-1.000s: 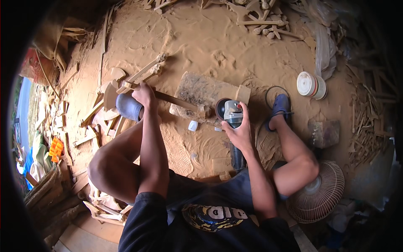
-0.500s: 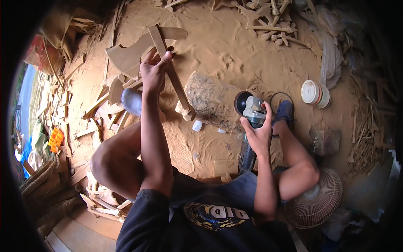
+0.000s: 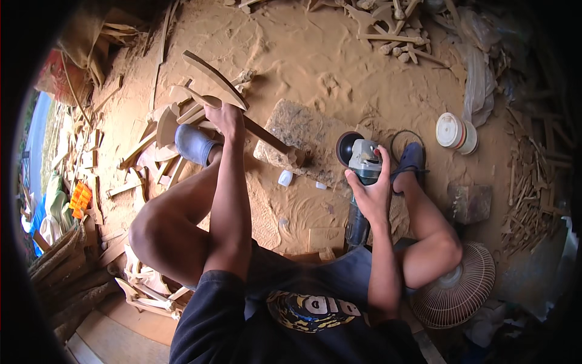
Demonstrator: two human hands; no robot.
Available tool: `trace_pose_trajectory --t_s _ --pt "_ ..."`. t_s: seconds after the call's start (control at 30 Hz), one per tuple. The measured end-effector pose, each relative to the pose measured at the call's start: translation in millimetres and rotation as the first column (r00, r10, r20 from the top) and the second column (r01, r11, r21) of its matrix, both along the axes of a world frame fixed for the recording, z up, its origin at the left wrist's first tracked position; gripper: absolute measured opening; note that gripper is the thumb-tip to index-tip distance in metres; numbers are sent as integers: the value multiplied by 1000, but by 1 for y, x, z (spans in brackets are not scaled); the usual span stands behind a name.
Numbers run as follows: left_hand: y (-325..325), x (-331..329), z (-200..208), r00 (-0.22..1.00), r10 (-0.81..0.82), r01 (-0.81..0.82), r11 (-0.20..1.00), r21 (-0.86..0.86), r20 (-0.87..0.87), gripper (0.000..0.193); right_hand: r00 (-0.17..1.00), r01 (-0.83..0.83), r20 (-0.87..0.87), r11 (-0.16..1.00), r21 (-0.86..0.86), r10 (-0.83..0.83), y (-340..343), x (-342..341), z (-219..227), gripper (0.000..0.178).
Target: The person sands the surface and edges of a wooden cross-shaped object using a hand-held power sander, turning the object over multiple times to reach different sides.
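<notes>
My left hand is closed round an axe-shaped wooden piece with a long handle. Its broad curved head is turned nearly edge-on, beyond my knuckles. The handle's knobbed end reaches over a rough, worn block on the sandy ground; whether it touches the block I cannot tell. To the right, my right hand grips an angle grinder by its front part. The grinder's round dark disc faces left, beside the block's right end. Part of the grinder's body is hidden behind my hand.
Cut wooden pieces lie heaped at the left, and more wood sits at the far right. A white tub, a dark square block and a fan stand right. My sandalled feet flank the block.
My left hand has come nearer and slightly right, rolling the wooden piece so its head shows edge-on. The handle's end has shifted right across the block. The grinder stays almost in place.
</notes>
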State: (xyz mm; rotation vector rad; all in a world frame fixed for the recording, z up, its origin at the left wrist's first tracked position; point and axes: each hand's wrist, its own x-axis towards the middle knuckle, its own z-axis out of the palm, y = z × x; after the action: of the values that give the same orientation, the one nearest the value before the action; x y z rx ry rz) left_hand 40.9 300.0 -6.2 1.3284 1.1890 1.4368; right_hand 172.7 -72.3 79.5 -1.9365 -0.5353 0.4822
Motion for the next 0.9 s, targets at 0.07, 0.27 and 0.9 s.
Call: trace_pose_trajectory --t_s 0.07,0.27,0.9 --pt "0 -1 -7 974 45 -35 998 -49 221 25 999 -22 -39 1000 13 23 1 -2 -2 90" --pt "-12 -12 -4 986 -68 104 966 -238 155 23 995 -93 22 995 47 92 13 -13 -22 88" --pt "-75 26 47 996 -1 -18 980 200 94 23 955 -293 46 956 6 293 35 -41 -36 95"
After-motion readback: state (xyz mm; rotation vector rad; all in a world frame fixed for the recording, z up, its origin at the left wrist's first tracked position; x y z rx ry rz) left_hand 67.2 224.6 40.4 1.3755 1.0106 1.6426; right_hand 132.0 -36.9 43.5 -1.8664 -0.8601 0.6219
